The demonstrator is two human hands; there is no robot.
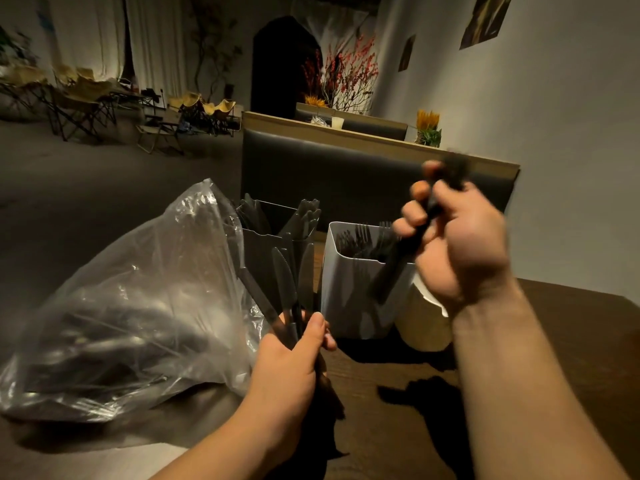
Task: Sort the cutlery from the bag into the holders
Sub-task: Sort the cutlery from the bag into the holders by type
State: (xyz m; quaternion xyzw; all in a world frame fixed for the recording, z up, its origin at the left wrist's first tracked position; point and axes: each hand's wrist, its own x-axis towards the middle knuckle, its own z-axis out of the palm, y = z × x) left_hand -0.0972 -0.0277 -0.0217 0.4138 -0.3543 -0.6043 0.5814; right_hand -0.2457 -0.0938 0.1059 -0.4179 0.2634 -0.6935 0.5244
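A clear plastic bag (131, 306) with several black plastic utensils lies on the table's left side. My left hand (291, 362) grips a bunch of black knives (287, 289), blades up, right beside the bag. Behind them stands a clear holder (263, 244) with knives in it. To its right is a white holder (349, 296) with black forks inside. Above and to the right of that holder, my right hand (457, 237) holds a black utensil (398, 268); its upper end is blurred, so its kind is unclear.
A pale round cup (422, 327) stands right of the white holder, partly behind my right wrist. The dark wooden table (571, 341) extends right. A black padded booth back (332, 171) rises behind the holders; a white wall is at right.
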